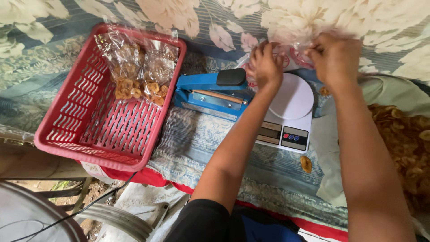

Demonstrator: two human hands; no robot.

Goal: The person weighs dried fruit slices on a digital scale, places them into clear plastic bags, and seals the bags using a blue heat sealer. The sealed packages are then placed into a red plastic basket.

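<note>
Your left hand (265, 65) & right hand (333, 57) each pinch a clear plastic bag (291, 53) above the white kitchen scale (292, 96). Red basket (71, 130) holds two sealed bags of chips (141, 74); blue heat sealer (210, 92) sits just beside it.

This looks like a home snack-packing spot, set up on a flowered cloth (53, 67). A blue bag sealer (210, 92), a small white kitchen scale (289, 112) and a red plastic basket (80, 130) holding bagged chips (139, 71) sit together.
</note>
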